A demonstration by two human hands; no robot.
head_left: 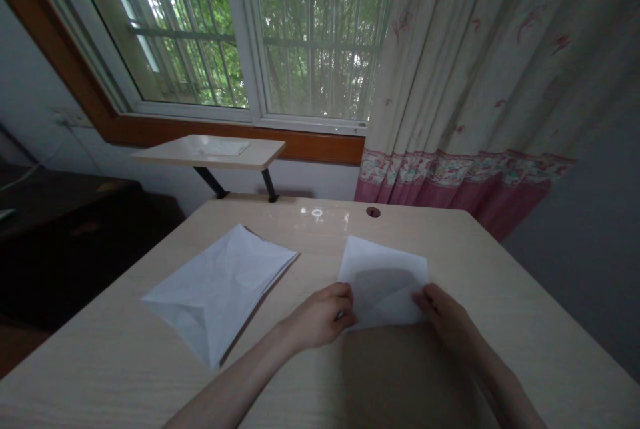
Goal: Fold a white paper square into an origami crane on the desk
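Note:
A small white sheet of paper [383, 282] with faint crease lines is held at the middle right of the desk. My left hand [330, 312] pinches its left edge near the lower corner, fingers curled. On the opposite side, my right hand [443, 309] grips the right edge with its fingers closed. The paper's near edge appears slightly above the desk, and a shadow falls below it. To the left of my left hand lies a stack of larger white paper [220, 282], creased and uneven, with its near corner pointing toward me.
The pale wooden desk [165, 349] carries a raised shelf [175, 152] on black legs at the back left, with a flat white item [220, 147] on it. A round cable hole [373, 212] sits near the back edge. Behind are a barred window and a curtain [450, 82].

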